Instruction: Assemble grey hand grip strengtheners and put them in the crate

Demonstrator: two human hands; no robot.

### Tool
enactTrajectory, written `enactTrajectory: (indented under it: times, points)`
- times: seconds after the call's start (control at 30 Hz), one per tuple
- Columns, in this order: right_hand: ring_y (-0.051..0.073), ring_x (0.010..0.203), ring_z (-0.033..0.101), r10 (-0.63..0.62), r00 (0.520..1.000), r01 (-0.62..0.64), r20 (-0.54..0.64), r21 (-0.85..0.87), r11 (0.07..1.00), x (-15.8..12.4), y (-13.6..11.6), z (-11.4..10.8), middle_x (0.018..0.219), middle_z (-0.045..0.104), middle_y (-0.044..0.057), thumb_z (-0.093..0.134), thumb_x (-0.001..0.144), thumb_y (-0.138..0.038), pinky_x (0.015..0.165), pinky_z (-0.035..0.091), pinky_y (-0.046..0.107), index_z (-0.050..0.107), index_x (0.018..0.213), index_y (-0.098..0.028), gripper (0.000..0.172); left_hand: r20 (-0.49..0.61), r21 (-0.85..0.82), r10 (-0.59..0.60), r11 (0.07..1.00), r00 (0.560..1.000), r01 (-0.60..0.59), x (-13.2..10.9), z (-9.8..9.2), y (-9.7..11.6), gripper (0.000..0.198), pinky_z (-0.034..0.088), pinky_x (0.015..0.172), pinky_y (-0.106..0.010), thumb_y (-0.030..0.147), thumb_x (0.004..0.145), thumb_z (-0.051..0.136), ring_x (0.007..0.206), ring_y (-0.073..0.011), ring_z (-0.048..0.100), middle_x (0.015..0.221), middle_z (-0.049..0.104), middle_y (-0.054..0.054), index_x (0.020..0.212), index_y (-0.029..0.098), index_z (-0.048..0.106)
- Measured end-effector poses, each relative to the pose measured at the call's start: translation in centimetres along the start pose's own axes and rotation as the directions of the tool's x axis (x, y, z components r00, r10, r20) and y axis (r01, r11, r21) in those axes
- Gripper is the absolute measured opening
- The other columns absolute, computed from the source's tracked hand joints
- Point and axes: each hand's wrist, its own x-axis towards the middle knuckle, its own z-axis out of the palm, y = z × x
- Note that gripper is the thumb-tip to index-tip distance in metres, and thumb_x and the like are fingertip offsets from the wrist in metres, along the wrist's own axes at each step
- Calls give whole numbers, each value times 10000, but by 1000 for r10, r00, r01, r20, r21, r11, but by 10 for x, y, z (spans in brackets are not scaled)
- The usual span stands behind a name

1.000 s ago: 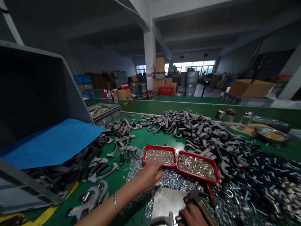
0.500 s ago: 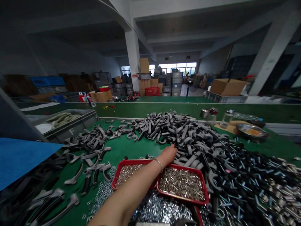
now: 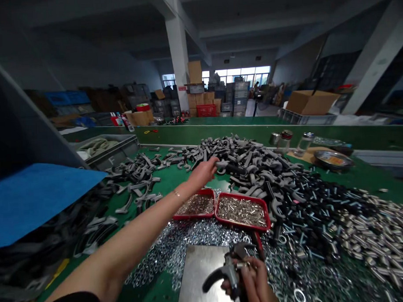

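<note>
Pick step: grey part (image 3: 226, 166) pinched off the heap (image 3: 255, 166) by left hand (image 3: 204, 172)
Clamp (image 3: 225, 273) gripped in right hand (image 3: 257, 284); clean lift clear of tangled neighbours needed

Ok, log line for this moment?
left hand: grips grey part at pile | right hand: holds grey lever over steel plate

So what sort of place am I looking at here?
Most likely a factory assembly floor with storage behind: the left hand reaches into a heap of grey metal parts on a green worktable, the right hand grips a grey part, red trays hold small fasteners, and cartons are stacked at the back.
</note>
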Motion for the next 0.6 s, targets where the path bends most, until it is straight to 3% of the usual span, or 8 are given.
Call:
enactTrajectory:
  times: [0.07, 0.13, 0.23, 0.3, 0.37, 0.47, 0.53, 0.6]
  points:
    - [236, 596, 708, 32, 998, -22, -48, 192, 981, 1, -5, 0, 752, 744, 49, 510, 901, -648, 584, 561, 370, 402, 1112, -255, 458, -79, -357, 15, 933, 997, -43, -50, -21, 1, 322, 597, 734, -327, 241, 1000, 465, 923, -202, 699, 1086, 670, -109, 1320, 205, 448]
    - [200, 575, 685, 55, 997, -36, -45, 337, 941, 3, -12, 0, 802, 744, 34, 668, 816, -615, 563, 537, 335, 437, 1067, -246, 502, -186, -683, -54, 725, 981, -89, -103, -31, 3, 308, 611, 711, -330, 345, 973, 532, 935, -209, 701, 1100, 656, -90, 1250, 218, 490]
    - [143, 604, 650, 115, 990, -138, 78, 436, 889, -3, -27, -1, 834, 724, 19, 793, 748, -510, 604, 522, 284, 557, 1017, -205, 470, -280, -824, -272, 559, 921, -86, -177, -24, 5, 324, 596, 625, -288, 412, 903, 642, 831, -193, 714, 1006, 654, -34, 1142, 233, 518]
    - [133, 676, 650, 191, 957, -269, 219, 426, 864, -15, -36, -2, 878, 712, 27, 795, 764, -476, 668, 528, 270, 624, 991, -191, 403, -200, -873, -375, 488, 905, 9, -219, -7, 8, 431, 574, 612, -271, 420, 871, 688, 767, -176, 711, 969, 656, -11, 1211, 254, 481]
    - [124, 661, 623, 243, 912, -349, 332, 313, 883, -29, -44, -1, 827, 682, 17, 736, 812, -517, 663, 513, 257, 652, 912, -182, 359, -15, -906, -409, 391, 912, 161, -254, 17, 12, 515, 565, 664, -280, 437, 854, 705, 771, -169, 701, 957, 661, -17, 1267, 238, 470]
    - [127, 594, 544, 114, 945, -105, 306, -47, 993, -46, -54, 3, 675, 592, -18, 641, 860, -574, 599, 448, 243, 610, 740, -190, 403, 207, -889, -399, 304, 893, 342, -293, 57, 24, 454, 538, 675, -263, 508, 837, 692, 734, -142, 663, 922, 669, -40, 1109, 170, 559]
    - [161, 636, 565, -83, 966, 160, 243, -317, 935, -53, -58, 7, 681, 602, -10, 608, 882, -557, 631, 436, 264, 572, 718, -216, 380, 248, -867, -388, 320, 888, 382, -309, 77, 34, 444, 484, 551, -222, 580, 856, 630, 591, -103, 608, 853, 678, -34, 1003, 170, 539]
    - [205, 695, 619, -210, 947, 307, 242, -499, 811, -59, -59, 10, 730, 649, 12, 547, 922, -530, 672, 440, 290, 561, 774, -238, 327, 254, -846, -393, 352, 884, 400, -317, 87, 44, 460, 372, 412, -188, 641, 903, 511, 438, -82, 521, 723, 668, -4, 990, 190, 482]
